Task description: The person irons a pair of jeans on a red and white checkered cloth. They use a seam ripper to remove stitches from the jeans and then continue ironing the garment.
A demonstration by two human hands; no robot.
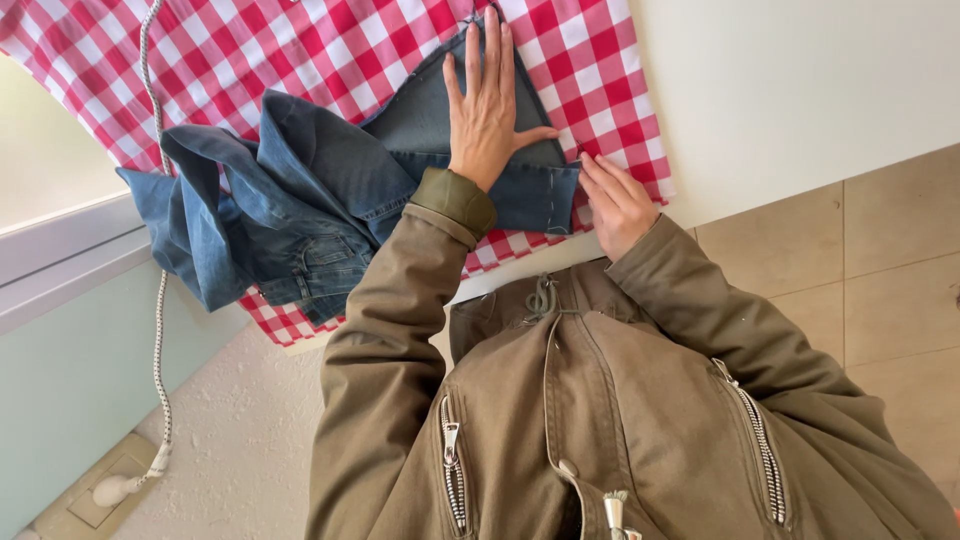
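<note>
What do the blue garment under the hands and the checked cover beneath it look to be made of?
The jeans look like washed blue denim: matte, twill-like, with contrast stitching at the hem and pocket. The checked cloth seems to be smooth woven cotton or a blend in red and white; the exact fibre cannot be told. The left hand lies flat on the leg, and the right hand is at the hem.

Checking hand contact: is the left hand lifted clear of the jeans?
No, the left hand lies flat, fingers spread, on the blue jeans leg.
</note>
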